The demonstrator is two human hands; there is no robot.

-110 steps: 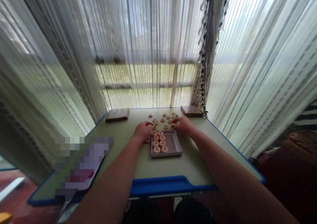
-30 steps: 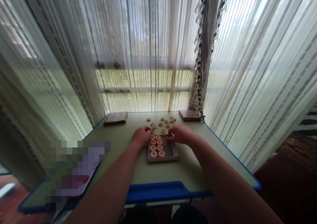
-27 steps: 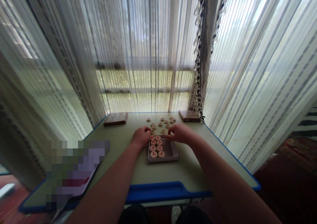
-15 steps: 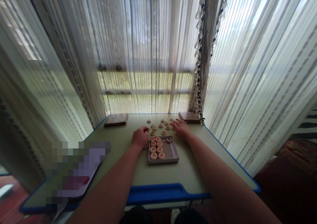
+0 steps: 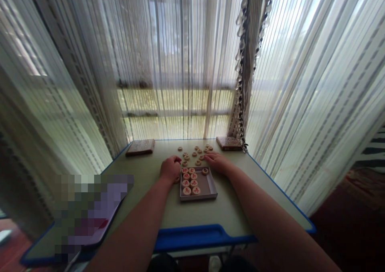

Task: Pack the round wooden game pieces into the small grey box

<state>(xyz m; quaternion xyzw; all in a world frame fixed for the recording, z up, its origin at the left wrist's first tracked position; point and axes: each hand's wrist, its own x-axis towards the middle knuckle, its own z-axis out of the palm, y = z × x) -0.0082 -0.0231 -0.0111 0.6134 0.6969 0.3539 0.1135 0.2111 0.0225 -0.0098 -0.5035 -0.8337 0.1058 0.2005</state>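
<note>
The sheer striped curtain (image 5: 177, 43) is the largest thing before you, and in front of it stands your table (image 5: 144, 220) with its blue edge. At your left on the table lies a flat purple object (image 5: 105, 212), partly pixelated, so you cannot tell what it is. The shallow box (image 5: 198, 198) sits near the middle of the table. Two brown slabs lie by the far corners, the left slab (image 5: 140, 147) and the right slab (image 5: 229, 143).

Your left hand (image 5: 171, 170) is beside the far left corner of the box, its fingers bent inward; whether they pinch something, you cannot tell. Your right hand (image 5: 218, 162) is palm down by the far right corner, fingers stretched and close together, tips near the loose pieces (image 5: 194, 154); contact is not clear.

Inside the box, eight red-marked pieces (image 5: 194, 176) stand in two columns along the left side. What has just changed: your right hand has left the dark-marked piece (image 5: 205, 171), which now lies alone in the far right corner. So the box contains both colours, kept apart. One more piece (image 5: 177, 180) lies just outside, under your left hand.
</note>
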